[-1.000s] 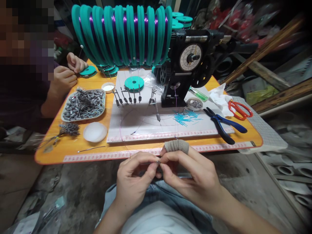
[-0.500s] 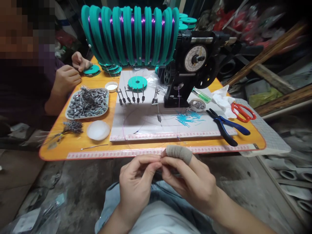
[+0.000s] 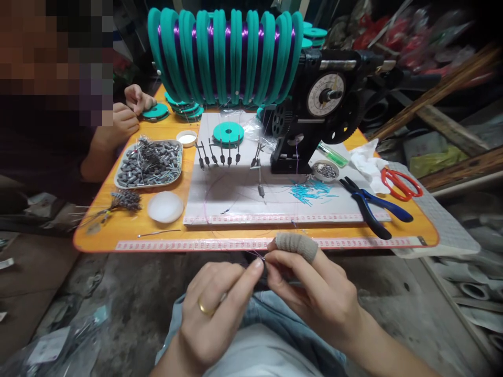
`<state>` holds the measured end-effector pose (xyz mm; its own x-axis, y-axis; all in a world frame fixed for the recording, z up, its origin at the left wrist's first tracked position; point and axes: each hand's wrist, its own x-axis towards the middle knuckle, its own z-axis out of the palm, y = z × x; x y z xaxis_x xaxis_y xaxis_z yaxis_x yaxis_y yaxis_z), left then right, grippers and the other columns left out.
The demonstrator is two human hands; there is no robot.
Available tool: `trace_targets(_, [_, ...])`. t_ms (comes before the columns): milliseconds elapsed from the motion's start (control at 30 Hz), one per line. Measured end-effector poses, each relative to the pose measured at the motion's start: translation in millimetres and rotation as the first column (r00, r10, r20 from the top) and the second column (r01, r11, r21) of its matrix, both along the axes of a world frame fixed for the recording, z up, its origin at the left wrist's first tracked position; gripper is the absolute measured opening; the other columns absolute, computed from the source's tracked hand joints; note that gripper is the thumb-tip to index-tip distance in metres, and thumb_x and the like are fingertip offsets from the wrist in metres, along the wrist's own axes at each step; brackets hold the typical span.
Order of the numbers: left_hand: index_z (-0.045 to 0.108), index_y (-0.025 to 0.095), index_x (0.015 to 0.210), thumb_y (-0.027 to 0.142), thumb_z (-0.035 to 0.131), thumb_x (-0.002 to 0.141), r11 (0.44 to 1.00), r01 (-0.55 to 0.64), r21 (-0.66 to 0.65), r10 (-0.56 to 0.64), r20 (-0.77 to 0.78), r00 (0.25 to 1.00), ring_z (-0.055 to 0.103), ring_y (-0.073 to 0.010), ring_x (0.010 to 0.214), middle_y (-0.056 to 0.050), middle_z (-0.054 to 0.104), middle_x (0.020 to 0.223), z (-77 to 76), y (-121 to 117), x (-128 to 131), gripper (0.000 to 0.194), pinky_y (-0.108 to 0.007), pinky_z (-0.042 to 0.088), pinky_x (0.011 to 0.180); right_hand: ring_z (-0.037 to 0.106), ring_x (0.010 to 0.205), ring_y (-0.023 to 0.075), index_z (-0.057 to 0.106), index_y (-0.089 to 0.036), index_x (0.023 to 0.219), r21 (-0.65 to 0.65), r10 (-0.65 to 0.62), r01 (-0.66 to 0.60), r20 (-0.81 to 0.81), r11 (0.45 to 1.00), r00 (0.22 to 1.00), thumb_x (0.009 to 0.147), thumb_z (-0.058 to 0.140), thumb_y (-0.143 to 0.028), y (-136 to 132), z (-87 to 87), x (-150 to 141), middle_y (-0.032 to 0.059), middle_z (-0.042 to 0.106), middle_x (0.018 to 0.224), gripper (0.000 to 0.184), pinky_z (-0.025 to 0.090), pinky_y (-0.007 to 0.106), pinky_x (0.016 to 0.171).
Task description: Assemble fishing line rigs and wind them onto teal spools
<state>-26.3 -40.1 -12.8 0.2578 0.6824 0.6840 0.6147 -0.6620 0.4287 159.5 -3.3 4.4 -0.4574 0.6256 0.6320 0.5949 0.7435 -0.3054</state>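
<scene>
Pinching thin line (image 3: 258, 254): right hand (image 3: 320, 285) (ribbed cloth sleeve (image 3: 297, 246)).

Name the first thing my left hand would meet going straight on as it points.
Pointing forward and rightward, the left hand would probably meet the right hand first, at its fingertips by the thin line; depth there is unclear.

Both forearms reach up from the lower edge of the view, angled inward so that the hands nearly meet in front of the lap. The left hand (image 3: 220, 309) shows its back, thumb stretched toward the right fingertips, the other fingers curled under, a gold ring on one of them. The right hand (image 3: 314, 290) bends inward at the wrist, thumb and index finger pinched close together, while another finger, wrapped in a ribbed grey sleeve, arches above them.
</scene>
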Motion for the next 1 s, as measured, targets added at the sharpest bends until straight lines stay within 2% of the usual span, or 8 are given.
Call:
trace_targets(100, [0.066,0.006,0.114,-0.002,0.066,0.083,0.999,-0.041,0.008,0.041,-0.012,0.999,0.060,-0.0131,0.078,-0.006,0.064,0.089,-4.0,8.7,-0.6,0.032,-0.026,0.050,0.069,0.071,0.082,0.0198,0.063,-0.011,0.102,-0.015,0.008,-0.008,-0.005,1.000,1.000,0.087,0.063,-0.005,-1.7,0.6,1.0,0.0084,0.072,0.090,0.017,0.062,0.028,0.070])
trace_targets(433, [0.068,0.012,0.111,-0.001,0.065,0.083,0.998,0.063,0.003,-0.063,0.105,0.992,0.043,-0.0096,0.056,0.004,0.048,0.062,-4.1,7.2,-3.3,0.031,-0.024,0.037,0.051,0.072,0.093,0.0193,0.065,-0.008,0.112,0.034,0.157,-0.157,-0.018,0.987,0.987,0.084,0.068,-0.005,-4.2,-12.7,20.7,0.0120,0.073,0.101,0.029,0.063,0.027,0.087])
trace_targets(567, [0.068,0.013,0.113,-0.001,0.063,0.084,0.993,0.104,-0.050,-0.090,0.231,0.969,0.044,-0.0089,0.056,0.003,0.049,0.065,-8.6,5.9,-0.1,0.033,-0.024,0.037,0.052,0.072,0.098,0.0220,0.052,-0.014,0.138,-0.093,0.276,-0.289,-0.132,0.953,0.952,0.087,0.064,-0.006,-5.9,-21.1,26.1,0.0103,0.072,0.112,0.053,0.064,0.032,0.090])
trace_targets(700, [0.070,0.019,0.112,0.001,0.066,0.084,0.988,0.093,-0.120,-0.042,0.372,0.927,0.045,-0.0087,0.059,0.003,0.046,0.070,-11.8,4.0,5.9,0.034,-0.022,0.039,0.053,0.073,0.091,0.0229,0.052,-0.023,0.139,-0.266,0.241,-0.299,-0.231,0.916,0.943,0.092,0.057,-0.007,-10.6,-18.3,24.8,0.0062,0.074,0.107,0.049,0.066,0.036,0.083])
trace_targets(800, [0.075,0.025,0.094,0.007,0.069,0.085,0.960,0.106,-0.258,0.065,0.577,0.814,0.054,-0.0086,0.071,-0.002,0.054,0.093,-11.0,4.4,12.4,0.021,-0.021,0.048,0.062,0.073,0.094,0.0228,0.058,-0.019,0.129,-0.216,0.226,-0.266,-0.193,0.939,0.955,0.091,0.058,-0.006,-10.8,-11.5,21.9,0.0072,0.074,0.103,0.041,0.065,0.034,0.085])
trace_targets(867, [0.074,0.025,0.085,0.013,0.068,0.087,0.889,0.277,-0.364,0.086,0.728,0.680,0.056,-0.0075,0.069,-0.003,0.061,0.104,-9.5,6.1,16.2,0.014,-0.021,0.050,0.062,0.073,0.093,0.0217,0.062,-0.015,0.118,-0.122,0.237,-0.252,-0.123,0.960,0.964,0.088,0.061,-0.005,-9.0,-6.5,19.2,0.0084,0.074,0.100,0.032,0.065,0.030,0.085])
trace_targets(933, [0.073,0.026,0.084,0.018,0.066,0.090,0.770,0.506,-0.389,0.101,0.857,0.506,0.052,-0.0058,0.058,-0.002,0.068,0.090,-8.7,7.8,18.1,0.012,-0.017,0.046,0.053,0.073,0.089,0.0193,0.063,-0.015,0.109,-0.076,0.232,-0.239,-0.089,0.968,0.969,0.085,0.062,-0.004,-6.9,-1.6,15.1,0.0075,0.074,0.096,0.027,0.064,0.027,0.082])
trace_targets(1000, [0.073,0.026,0.084,0.020,0.067,0.089,0.677,0.645,-0.355,0.140,0.922,0.361,0.047,-0.0054,0.050,0.000,0.065,0.072,-9.3,8.5,17.1,0.010,-0.015,0.038,0.045,0.072,0.086,0.0169,0.063,-0.016,0.106,-0.096,0.218,-0.228,-0.110,0.969,0.970,0.084,0.061,-0.003,-5.6,1.8,9.2,0.0060,0.074,0.096,0.026,0.064,0.025,0.080])
